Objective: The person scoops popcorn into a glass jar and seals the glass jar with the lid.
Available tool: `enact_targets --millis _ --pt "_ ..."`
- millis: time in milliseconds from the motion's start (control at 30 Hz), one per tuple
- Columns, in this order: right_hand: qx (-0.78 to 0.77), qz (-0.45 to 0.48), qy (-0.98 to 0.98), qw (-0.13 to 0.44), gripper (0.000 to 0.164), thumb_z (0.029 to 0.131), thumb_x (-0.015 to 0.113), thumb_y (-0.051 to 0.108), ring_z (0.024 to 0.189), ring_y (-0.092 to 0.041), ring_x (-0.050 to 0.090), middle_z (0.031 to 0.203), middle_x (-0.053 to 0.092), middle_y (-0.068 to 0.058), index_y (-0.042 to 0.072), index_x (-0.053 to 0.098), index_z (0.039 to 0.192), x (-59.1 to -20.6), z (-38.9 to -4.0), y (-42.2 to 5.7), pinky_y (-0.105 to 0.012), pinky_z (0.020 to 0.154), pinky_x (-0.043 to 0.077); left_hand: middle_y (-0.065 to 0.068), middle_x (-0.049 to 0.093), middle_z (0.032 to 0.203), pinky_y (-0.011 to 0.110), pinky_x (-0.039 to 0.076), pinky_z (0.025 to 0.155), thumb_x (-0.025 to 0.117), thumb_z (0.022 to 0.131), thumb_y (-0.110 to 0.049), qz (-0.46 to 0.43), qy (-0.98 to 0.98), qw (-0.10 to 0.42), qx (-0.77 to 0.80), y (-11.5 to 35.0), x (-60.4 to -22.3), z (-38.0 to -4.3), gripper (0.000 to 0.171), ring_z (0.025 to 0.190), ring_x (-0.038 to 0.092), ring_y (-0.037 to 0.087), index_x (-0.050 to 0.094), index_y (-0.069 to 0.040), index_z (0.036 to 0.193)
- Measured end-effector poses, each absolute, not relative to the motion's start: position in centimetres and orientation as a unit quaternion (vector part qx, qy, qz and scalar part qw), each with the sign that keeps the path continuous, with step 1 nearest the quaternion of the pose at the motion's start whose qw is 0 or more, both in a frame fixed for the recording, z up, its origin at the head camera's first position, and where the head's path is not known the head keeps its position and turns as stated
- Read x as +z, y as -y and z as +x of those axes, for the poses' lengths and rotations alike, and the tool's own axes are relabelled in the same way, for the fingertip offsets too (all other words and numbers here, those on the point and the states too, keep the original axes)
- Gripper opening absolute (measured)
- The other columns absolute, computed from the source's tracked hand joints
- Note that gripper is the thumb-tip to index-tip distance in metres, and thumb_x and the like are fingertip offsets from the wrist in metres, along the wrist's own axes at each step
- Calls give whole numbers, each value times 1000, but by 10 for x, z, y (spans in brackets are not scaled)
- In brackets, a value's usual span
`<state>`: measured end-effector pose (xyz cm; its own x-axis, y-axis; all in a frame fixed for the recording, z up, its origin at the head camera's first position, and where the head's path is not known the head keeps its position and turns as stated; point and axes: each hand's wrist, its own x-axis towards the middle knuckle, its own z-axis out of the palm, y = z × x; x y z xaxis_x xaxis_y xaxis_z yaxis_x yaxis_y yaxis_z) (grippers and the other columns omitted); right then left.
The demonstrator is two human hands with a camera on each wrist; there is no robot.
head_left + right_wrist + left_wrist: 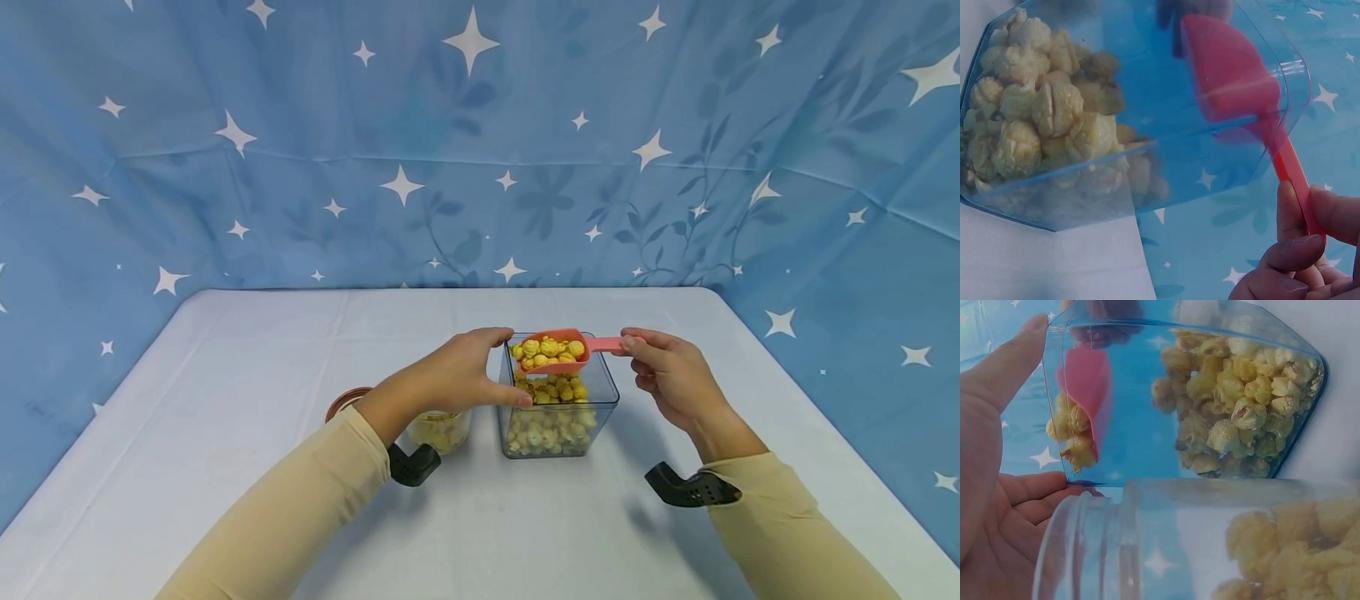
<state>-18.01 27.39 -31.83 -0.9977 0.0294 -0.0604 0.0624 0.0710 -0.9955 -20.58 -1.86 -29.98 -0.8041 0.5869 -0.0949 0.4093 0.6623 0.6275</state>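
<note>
A clear square container (602, 390) stands on the table with yellow popcorn (547, 427) in its lower part. My left hand (461, 371) holds it by the rim from the left, thumb at the near corner and fingers at the far one. With thumb and fingers my right hand (675, 379) pinches the handle of a pink scoop (606, 344). The scoop's bowl, heaped with popcorn, sits level at the container's mouth, above the popcorn inside. Through the container wall the scoop (1229, 75) shows in the right wrist view.
Left of the container is a clear round jar (1141, 544) with popcorn in it, partly behind my left forearm. A brown-rimmed round thing (343, 402) lies farther left, mostly hidden by that arm. A blue starry curtain (480, 208) hangs behind the white table (247, 358).
</note>
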Motion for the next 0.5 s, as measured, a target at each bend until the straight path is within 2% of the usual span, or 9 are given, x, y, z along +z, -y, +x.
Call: enact_targets --millis 100,333,400,500 --pt "-688 26 -725 16 13 102 62 24 73 -13 44 86 62 6 17 68 110 -320 -180 -274 -22 61 38 6 36 158 45 36 112 79 83 -51 278 -900 147 302 18 -300 -206 99 143 35 23 30 -10 158" --pt "-672 6 -740 20 39 102 60 24 73 -13 43 86 59 5 -3 56 130 -319 -182 -268 -22 62 39 7 37 158 45 36 112 80 82 -52 277 -899 147 305 18 -300 -206 100 142 36 24 31 -10 158" --pt "-675 6 -737 20 35 102 60 24 72 -12 43 86 58 5 -1 58 127 -319 -182 -268 -22 62 38 7 37 157 45 36 112 80 82 -52 276 -899 147 305 18 -300 -206 100 142 36 24 31 -10 158" --pt "-689 14 -724 23 20 102 61 24 72 -12 43 85 57 5 10 65 116 -320 -182 -270 -21 61 38 7 37 158 45 36 112 80 82 -52 277 -899 147 306 18 -300 -206 100 143 36 24 30 -10 158"
